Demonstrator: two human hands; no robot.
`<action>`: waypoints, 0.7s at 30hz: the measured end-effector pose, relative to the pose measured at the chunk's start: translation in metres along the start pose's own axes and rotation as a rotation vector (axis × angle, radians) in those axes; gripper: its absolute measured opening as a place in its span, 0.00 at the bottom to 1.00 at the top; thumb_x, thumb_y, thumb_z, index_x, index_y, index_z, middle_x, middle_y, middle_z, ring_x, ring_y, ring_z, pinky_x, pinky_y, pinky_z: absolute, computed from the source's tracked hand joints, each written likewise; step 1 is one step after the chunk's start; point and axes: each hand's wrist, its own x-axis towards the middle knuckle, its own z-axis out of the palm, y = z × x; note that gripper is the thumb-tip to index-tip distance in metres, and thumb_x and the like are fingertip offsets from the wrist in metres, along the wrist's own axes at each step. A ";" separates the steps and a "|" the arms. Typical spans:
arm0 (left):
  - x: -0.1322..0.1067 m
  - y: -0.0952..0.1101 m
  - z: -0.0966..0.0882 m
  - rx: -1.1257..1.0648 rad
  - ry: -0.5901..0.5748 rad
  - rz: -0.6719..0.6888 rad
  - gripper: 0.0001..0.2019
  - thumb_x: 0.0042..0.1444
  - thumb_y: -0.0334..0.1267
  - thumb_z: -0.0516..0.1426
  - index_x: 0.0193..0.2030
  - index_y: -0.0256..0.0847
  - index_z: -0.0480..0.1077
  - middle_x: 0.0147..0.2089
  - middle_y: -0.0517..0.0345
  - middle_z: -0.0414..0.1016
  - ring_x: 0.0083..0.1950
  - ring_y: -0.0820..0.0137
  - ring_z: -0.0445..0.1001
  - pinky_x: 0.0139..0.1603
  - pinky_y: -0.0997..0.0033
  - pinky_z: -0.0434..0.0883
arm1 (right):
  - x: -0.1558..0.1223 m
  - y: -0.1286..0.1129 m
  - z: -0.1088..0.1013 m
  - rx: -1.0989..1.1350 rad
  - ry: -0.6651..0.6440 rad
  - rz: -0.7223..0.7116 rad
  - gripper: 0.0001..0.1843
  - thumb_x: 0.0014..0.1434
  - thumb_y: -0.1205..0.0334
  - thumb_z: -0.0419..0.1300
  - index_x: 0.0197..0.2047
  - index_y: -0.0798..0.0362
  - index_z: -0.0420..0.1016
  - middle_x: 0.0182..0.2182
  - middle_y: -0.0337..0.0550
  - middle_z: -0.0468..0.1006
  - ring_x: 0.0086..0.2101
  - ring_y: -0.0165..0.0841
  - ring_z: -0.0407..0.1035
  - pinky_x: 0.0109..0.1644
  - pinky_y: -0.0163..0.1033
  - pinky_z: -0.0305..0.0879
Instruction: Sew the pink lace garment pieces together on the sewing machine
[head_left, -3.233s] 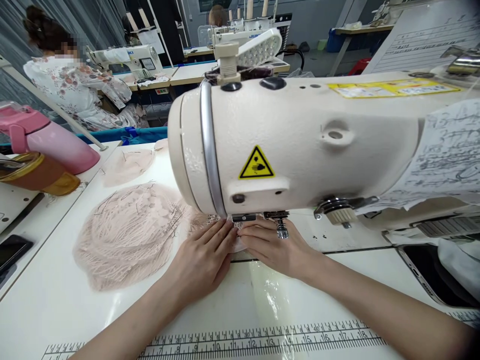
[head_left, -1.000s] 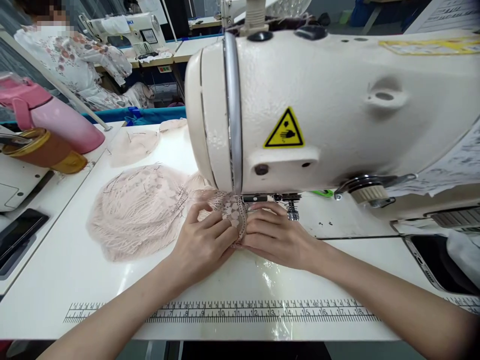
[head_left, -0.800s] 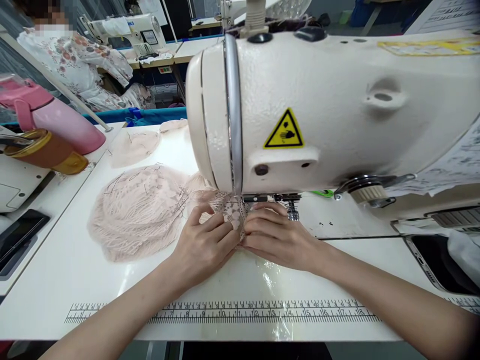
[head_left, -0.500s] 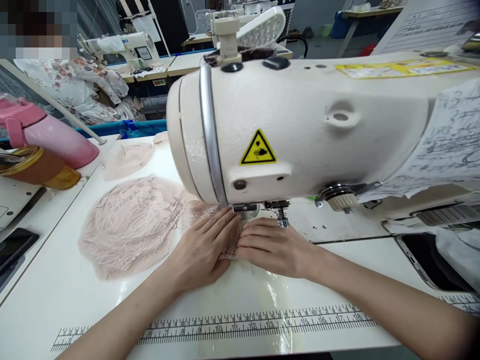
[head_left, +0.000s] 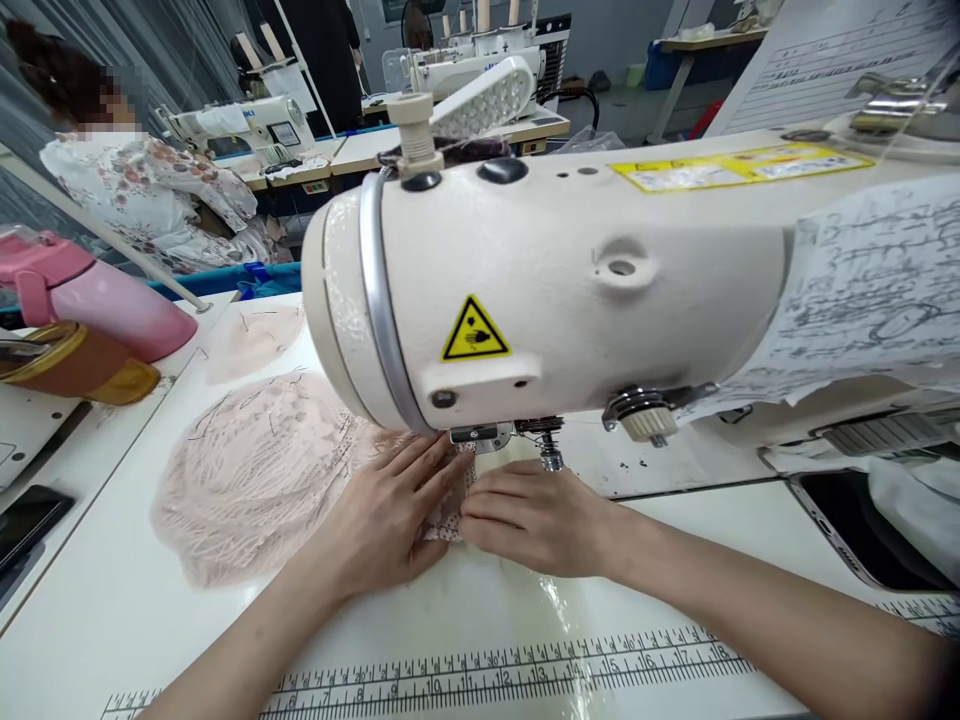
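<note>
A piece of pale pink lace fabric (head_left: 247, 480) spreads over the white table, and a narrow part of it runs under the head of a sewing machine (head_left: 540, 270). My left hand (head_left: 394, 510) lies on the lace just left of the presser foot area, fingers stretched forward and flat. Close by on the right, my right hand (head_left: 532, 515) has its fingers bent and pressed together at the lace edge. A dotted lace strip shows between both hands. The needle and presser foot (head_left: 480, 435) are largely hidden by the machine head and my fingers.
A smaller pink lace piece (head_left: 259, 335) lies farther back. On the left are a pink bottle (head_left: 112, 295), an amber cup (head_left: 90, 365) and a phone (head_left: 30, 525); another phone (head_left: 862, 525) lies right. A printed ruler (head_left: 465, 675) crosses the front. A person (head_left: 150, 195) sits behind.
The view has shifted, so the machine head sits lower and farther left. Both hands keep their places by the presser foot, with slightly more lace strip showing between them.
</note>
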 end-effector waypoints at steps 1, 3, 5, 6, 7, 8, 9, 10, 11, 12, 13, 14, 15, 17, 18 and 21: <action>0.000 0.000 0.000 -0.004 0.002 0.003 0.33 0.56 0.44 0.54 0.68 0.37 0.56 0.67 0.44 0.61 0.66 0.55 0.63 0.62 0.50 0.66 | 0.000 0.000 0.001 -0.002 -0.002 -0.006 0.09 0.62 0.71 0.54 0.34 0.53 0.74 0.29 0.36 0.77 0.33 0.25 0.69 0.35 0.30 0.66; 0.000 -0.001 -0.001 -0.020 0.004 0.007 0.32 0.57 0.44 0.54 0.68 0.37 0.56 0.66 0.44 0.62 0.66 0.55 0.63 0.62 0.50 0.66 | 0.000 -0.001 0.002 -0.004 0.004 -0.018 0.09 0.62 0.71 0.54 0.34 0.53 0.74 0.29 0.36 0.77 0.32 0.25 0.68 0.35 0.30 0.66; 0.000 -0.002 -0.002 -0.043 0.007 0.007 0.32 0.57 0.44 0.54 0.68 0.39 0.56 0.66 0.45 0.62 0.66 0.55 0.63 0.62 0.50 0.66 | 0.000 -0.001 0.002 -0.003 0.003 -0.032 0.09 0.62 0.71 0.54 0.34 0.53 0.74 0.28 0.36 0.77 0.32 0.25 0.68 0.34 0.30 0.66; 0.000 -0.002 -0.002 -0.053 0.009 0.003 0.32 0.57 0.43 0.54 0.68 0.39 0.56 0.66 0.46 0.63 0.65 0.55 0.64 0.62 0.50 0.66 | 0.001 -0.001 0.002 -0.003 0.000 -0.039 0.09 0.62 0.71 0.54 0.35 0.53 0.74 0.28 0.36 0.76 0.32 0.25 0.68 0.34 0.30 0.66; 0.000 -0.003 -0.003 -0.060 0.012 0.000 0.32 0.57 0.43 0.54 0.68 0.40 0.57 0.66 0.46 0.63 0.65 0.55 0.64 0.62 0.49 0.67 | 0.001 -0.001 0.002 -0.001 -0.003 -0.045 0.09 0.62 0.71 0.54 0.35 0.53 0.74 0.28 0.36 0.76 0.32 0.25 0.68 0.33 0.30 0.66; 0.001 -0.003 -0.003 -0.061 0.016 0.000 0.31 0.56 0.43 0.54 0.67 0.40 0.57 0.65 0.46 0.64 0.64 0.55 0.65 0.61 0.49 0.67 | 0.002 -0.001 0.002 0.002 -0.001 -0.050 0.08 0.62 0.71 0.54 0.35 0.53 0.74 0.28 0.36 0.76 0.32 0.25 0.68 0.33 0.31 0.66; 0.001 -0.003 -0.004 -0.058 0.020 -0.001 0.31 0.56 0.42 0.54 0.67 0.40 0.58 0.65 0.46 0.64 0.64 0.55 0.66 0.60 0.49 0.68 | 0.002 -0.002 0.002 0.007 0.004 -0.054 0.08 0.61 0.71 0.55 0.35 0.54 0.74 0.28 0.36 0.76 0.32 0.25 0.68 0.33 0.31 0.67; 0.001 -0.003 -0.005 -0.052 0.024 0.001 0.31 0.56 0.41 0.54 0.67 0.40 0.59 0.64 0.46 0.65 0.63 0.55 0.66 0.60 0.49 0.68 | 0.003 -0.002 0.002 0.012 0.012 -0.058 0.07 0.61 0.71 0.56 0.34 0.54 0.74 0.27 0.36 0.76 0.32 0.26 0.68 0.33 0.31 0.67; 0.002 -0.003 -0.005 -0.047 0.030 0.004 0.30 0.55 0.41 0.54 0.66 0.39 0.59 0.64 0.46 0.66 0.63 0.54 0.67 0.59 0.49 0.69 | 0.003 -0.002 0.002 0.016 0.022 -0.059 0.07 0.61 0.71 0.56 0.34 0.54 0.74 0.27 0.35 0.76 0.33 0.26 0.68 0.34 0.31 0.67; 0.002 -0.003 -0.006 -0.042 0.037 0.009 0.30 0.55 0.41 0.55 0.66 0.39 0.60 0.64 0.46 0.66 0.62 0.54 0.67 0.59 0.49 0.69 | 0.003 -0.002 0.002 0.019 0.027 -0.060 0.07 0.61 0.71 0.57 0.33 0.54 0.74 0.27 0.35 0.76 0.33 0.26 0.69 0.34 0.32 0.68; 0.003 -0.003 -0.006 -0.038 0.042 0.012 0.30 0.55 0.40 0.55 0.65 0.38 0.61 0.63 0.46 0.67 0.62 0.54 0.68 0.59 0.48 0.69 | 0.003 -0.001 0.002 0.020 0.030 -0.060 0.06 0.60 0.71 0.57 0.33 0.55 0.74 0.26 0.35 0.75 0.33 0.26 0.69 0.34 0.32 0.68; 0.003 -0.003 -0.007 -0.033 0.046 0.013 0.29 0.55 0.40 0.55 0.65 0.38 0.61 0.63 0.45 0.67 0.62 0.54 0.68 0.58 0.48 0.70 | 0.003 -0.001 0.002 0.019 0.029 -0.060 0.06 0.60 0.71 0.57 0.34 0.55 0.74 0.26 0.35 0.75 0.33 0.26 0.69 0.33 0.32 0.68; 0.003 -0.003 -0.007 -0.026 0.048 0.016 0.29 0.55 0.40 0.54 0.65 0.38 0.62 0.63 0.45 0.67 0.62 0.54 0.68 0.58 0.48 0.70 | 0.003 -0.001 0.002 0.016 0.024 -0.062 0.07 0.61 0.71 0.56 0.34 0.54 0.75 0.27 0.36 0.75 0.33 0.26 0.69 0.33 0.32 0.68; 0.003 -0.002 -0.008 -0.011 0.041 0.014 0.29 0.55 0.40 0.54 0.65 0.37 0.61 0.63 0.45 0.67 0.62 0.54 0.68 0.58 0.48 0.70 | 0.001 -0.001 0.003 0.012 0.004 -0.066 0.07 0.61 0.71 0.56 0.35 0.54 0.75 0.27 0.36 0.76 0.33 0.26 0.68 0.33 0.32 0.67; 0.004 -0.002 -0.008 -0.006 0.036 0.011 0.30 0.55 0.40 0.54 0.65 0.37 0.61 0.63 0.45 0.67 0.62 0.54 0.68 0.58 0.48 0.70 | 0.001 -0.001 0.003 0.009 -0.009 -0.068 0.07 0.61 0.71 0.55 0.36 0.54 0.75 0.28 0.37 0.76 0.33 0.27 0.68 0.32 0.32 0.67; 0.005 0.000 -0.008 -0.008 0.033 -0.005 0.30 0.54 0.40 0.54 0.66 0.38 0.60 0.62 0.45 0.68 0.62 0.53 0.68 0.58 0.46 0.70 | -0.001 -0.001 0.002 0.003 -0.033 -0.061 0.08 0.62 0.71 0.55 0.36 0.54 0.74 0.29 0.38 0.76 0.32 0.27 0.67 0.31 0.32 0.65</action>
